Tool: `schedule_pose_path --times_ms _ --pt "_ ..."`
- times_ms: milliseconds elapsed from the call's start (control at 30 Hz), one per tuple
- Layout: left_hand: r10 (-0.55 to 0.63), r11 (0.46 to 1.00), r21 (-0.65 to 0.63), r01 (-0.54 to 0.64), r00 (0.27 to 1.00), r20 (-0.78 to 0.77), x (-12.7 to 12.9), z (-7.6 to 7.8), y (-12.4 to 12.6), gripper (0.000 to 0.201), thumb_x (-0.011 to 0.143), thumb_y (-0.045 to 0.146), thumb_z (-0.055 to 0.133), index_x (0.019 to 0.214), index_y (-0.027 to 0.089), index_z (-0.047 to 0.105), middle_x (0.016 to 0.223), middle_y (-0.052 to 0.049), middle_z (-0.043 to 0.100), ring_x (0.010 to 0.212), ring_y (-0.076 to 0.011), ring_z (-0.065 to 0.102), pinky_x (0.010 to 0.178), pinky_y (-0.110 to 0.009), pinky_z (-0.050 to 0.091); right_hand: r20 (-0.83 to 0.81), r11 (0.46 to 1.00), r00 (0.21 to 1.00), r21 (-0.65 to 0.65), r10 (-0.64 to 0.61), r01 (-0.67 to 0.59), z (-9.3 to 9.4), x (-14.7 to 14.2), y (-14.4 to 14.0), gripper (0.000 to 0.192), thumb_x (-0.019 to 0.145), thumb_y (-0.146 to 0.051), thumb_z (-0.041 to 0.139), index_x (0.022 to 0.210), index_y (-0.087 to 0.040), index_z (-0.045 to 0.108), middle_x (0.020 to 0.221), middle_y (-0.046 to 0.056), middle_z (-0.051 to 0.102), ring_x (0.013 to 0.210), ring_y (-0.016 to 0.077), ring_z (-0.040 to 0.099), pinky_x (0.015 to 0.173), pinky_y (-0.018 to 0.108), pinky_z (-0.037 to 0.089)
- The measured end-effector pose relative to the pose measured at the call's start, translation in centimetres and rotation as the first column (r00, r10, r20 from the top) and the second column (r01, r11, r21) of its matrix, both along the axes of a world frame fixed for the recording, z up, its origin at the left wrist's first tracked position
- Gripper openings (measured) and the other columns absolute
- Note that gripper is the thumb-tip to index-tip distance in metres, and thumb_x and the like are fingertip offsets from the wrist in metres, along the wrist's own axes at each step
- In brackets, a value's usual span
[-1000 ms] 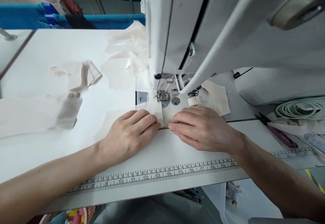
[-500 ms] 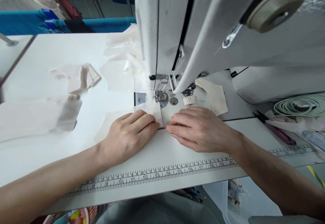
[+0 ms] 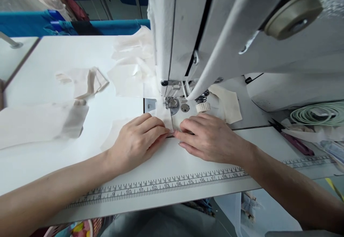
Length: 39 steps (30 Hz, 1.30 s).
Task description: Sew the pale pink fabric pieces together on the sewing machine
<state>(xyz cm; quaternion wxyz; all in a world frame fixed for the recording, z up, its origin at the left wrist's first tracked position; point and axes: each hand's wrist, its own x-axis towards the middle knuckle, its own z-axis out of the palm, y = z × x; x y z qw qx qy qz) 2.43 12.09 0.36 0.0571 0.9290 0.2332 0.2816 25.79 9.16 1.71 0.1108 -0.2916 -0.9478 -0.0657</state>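
Barely anything shifts between the earlier pictures and now: both hands sit where they sat, fingertips closing by a hair toward each other over the cloth piece (image 3: pixel 163 117), which seems to have crept slightly toward the needle. That reads, to my eye, as slow feeding or last aligning of the edge, not a reposition.

The pale cloth piece lies flat on the worktop (image 3: pixel 188 158), its far end just in front of the presser foot (image 3: pixel 172 103) of the sewing machine (image 3: pixel 215 32). The left hand (image 3: pixel 137 140) lies palm down on it, fingers extended and pressed flat, pointing right and far. The right hand (image 3: pixel 209 138) mirrors it from the right, fingers flat, tips almost meeting the left ones. Neither grip closes round anything; both are open, flattened, pinning the cloth. Forearms come in low from the near corners.

Further out: more pale cloth pieces (image 3: pixel 80 83) lie on the left, a printed ruler (image 3: pixel 161 186) runs along the near edge, snips (image 3: pixel 292 140) and a coil of green cord (image 3: pixel 319 113) sit far right.
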Motion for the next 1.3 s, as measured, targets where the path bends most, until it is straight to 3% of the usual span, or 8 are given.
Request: schedule_pose_path --times_ms 433,1300 --pt "-0.01 0.963 0.266 0.049 0.989 -0.146 -0.3 0.13 -0.45 0.012 0.092 0.012 0.057 0.103 0.012 0.061 0.094 -0.006 0.069 0.086 -0.0197 0.063 0.065 -0.031 0.049 0.011 1.0 1.0 -0.019 0.01 -0.01 0.02 -0.09 -0.09 0.023 0.098 -0.019 0.046 0.104 -0.015 0.067 0.086 0.002 0.062 0.072 0.0136 0.05 0.067 0.031 0.033" --pt "-0.02 0.97 0.241 0.045 0.995 -0.102 -0.22 -0.02 -0.45 0.011 0.092 0.011 0.056 0.101 0.011 0.062 0.094 -0.006 0.069 0.084 -0.0179 0.062 0.067 -0.029 0.052 0.014 0.996 1.0 -0.083 0.027 -0.026 0.09 0.02 0.02 0.02 0.094 -0.018 0.051 0.107 -0.015 0.067 0.088 0.003 0.062 0.077 0.0152 0.052 0.071 0.032 0.035"
